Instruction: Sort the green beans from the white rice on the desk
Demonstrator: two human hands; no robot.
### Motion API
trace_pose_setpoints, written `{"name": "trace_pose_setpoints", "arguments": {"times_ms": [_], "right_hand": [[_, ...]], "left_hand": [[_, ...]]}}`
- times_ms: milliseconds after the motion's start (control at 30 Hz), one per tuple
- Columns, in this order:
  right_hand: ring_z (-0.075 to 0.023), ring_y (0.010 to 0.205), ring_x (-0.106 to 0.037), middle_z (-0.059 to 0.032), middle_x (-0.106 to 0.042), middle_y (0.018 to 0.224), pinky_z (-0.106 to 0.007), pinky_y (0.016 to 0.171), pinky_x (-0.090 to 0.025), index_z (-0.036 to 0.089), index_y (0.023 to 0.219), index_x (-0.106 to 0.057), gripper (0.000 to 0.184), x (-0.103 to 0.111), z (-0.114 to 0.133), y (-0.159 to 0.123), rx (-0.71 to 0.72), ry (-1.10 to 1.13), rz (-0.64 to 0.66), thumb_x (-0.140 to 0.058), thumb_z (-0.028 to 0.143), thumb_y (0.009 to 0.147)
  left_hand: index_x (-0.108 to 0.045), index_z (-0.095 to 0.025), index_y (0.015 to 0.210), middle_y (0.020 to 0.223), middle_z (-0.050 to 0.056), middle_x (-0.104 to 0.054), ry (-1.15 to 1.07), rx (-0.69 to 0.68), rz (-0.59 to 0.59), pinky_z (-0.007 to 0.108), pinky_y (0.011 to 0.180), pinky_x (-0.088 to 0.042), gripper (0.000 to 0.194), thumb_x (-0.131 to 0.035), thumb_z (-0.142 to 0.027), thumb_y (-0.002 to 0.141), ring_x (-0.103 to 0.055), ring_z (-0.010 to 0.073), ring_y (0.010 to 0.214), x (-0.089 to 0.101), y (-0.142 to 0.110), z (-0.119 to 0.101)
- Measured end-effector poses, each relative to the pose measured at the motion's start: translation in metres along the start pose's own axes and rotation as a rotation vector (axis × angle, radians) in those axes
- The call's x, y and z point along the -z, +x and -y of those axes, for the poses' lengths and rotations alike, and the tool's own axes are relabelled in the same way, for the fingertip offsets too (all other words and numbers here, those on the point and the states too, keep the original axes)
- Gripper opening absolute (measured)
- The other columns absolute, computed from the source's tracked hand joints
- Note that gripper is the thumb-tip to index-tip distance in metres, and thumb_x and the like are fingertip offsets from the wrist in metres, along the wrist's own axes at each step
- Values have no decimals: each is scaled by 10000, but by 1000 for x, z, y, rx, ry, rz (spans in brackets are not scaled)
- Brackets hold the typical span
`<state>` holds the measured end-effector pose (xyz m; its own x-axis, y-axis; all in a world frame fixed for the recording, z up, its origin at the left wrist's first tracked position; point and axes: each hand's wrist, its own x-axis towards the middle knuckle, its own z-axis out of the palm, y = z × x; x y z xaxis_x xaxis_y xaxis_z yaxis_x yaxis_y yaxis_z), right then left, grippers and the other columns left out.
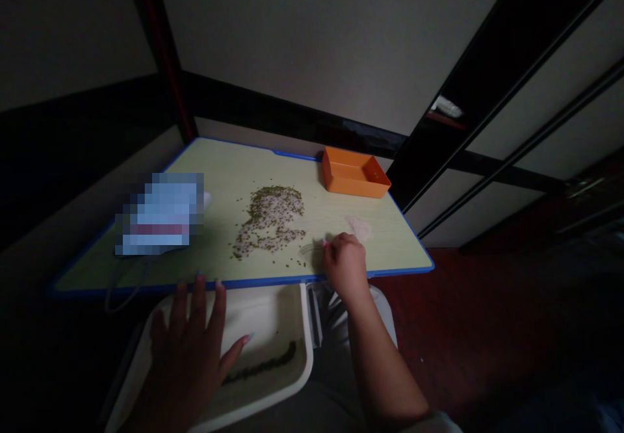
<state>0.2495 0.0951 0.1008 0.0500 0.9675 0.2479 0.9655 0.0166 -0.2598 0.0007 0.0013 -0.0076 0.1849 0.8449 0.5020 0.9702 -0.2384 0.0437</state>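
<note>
A scattered heap of small dark green beans mixed with pale grains (277, 209) lies on the light-topped table (229, 160). Just right of its lower end, my right hand (345, 261) is closed with fingertips down at the tabletop; what they pinch, if anything, is hidden. Beyond those knuckles sits a small patch of pale grains (359, 227). My left hand (192, 335) is spread, fingertips at the table's blue front edge, above a white bin (308, 355). Dark beans (266, 368) line the bottom of that bin along its near side.
An orange box (358, 187) stands at the table's back right corner. On the left is a blurred-out pale blue object (163, 215), with a thin cord (121, 306) hanging over the front edge. Walls close off the back, and reddish floor (429, 316) shows at right.
</note>
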Motion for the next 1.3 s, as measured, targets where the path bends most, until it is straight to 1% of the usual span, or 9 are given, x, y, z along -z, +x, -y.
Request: {"name": "trace_pose_setpoints", "arguments": {"times_ms": [167,400,633,900,1100,1167,1300], "right_hand": [[-252,989,-630,-118,-728,955,-354,796,-368,146,833,-742,252,-1,14,-2,-5,-5,13,-555,213,989],[-266,1002,-628,-126,-729,966,-373,810,-369,133,862,-752,261,-3,28,-5,19,-5,38,-540,214,991],[-252,998,-624,-127,-734,968,-359,822,-366,129,868,-754,248,-5,38,-7,25,-2,43,-560,220,992],[-272,1015,-618,-135,-723,981,-380,840,-370,111,903,-757,263,-3,44,-7,40,-1,65,-529,211,990],[-272,1016,-595,-140,-706,1002,-385,839,-371,135,903,-744,278,-6,42,-3,98,6,78,-510,241,1008],[-274,1038,-576,-138,-699,1023,-386,845,-372,146,898,-738,273,-7,41,1,138,2,89,-516,254,1012],[-276,1089,-539,-132,-681,1050,-388,872,-376,160,921,-739,278,-7,40,15,235,-8,108,-527,303,1029]], "left_hand": [[46,-147,1594,1705,297,-46,10,-1,20,813,1168,-247,880,-464,-427,934,32,463,1598,-1,0,0],[60,-157,1593,1713,277,-1,-12,13,29,808,1186,-217,888,-464,-432,930,67,450,1598,-1,0,0],[32,-157,1597,1721,255,10,-28,6,5,793,1205,-183,866,-456,-422,933,65,426,1606,0,0,-1],[41,-161,1596,1716,270,8,-31,20,22,805,1194,-184,872,-449,-443,933,53,457,1598,-3,-2,0],[54,-179,1596,1708,279,-59,-26,23,21,796,1195,-213,906,-499,-423,921,11,465,1595,-1,-1,0],[60,-180,1596,1706,280,-74,-19,28,27,787,1197,-225,909,-499,-422,921,-4,461,1596,0,-1,-1],[21,-156,1599,1706,287,-77,-10,16,6,781,1204,-214,884,-486,-424,925,0,455,1600,0,-1,-2]]}}
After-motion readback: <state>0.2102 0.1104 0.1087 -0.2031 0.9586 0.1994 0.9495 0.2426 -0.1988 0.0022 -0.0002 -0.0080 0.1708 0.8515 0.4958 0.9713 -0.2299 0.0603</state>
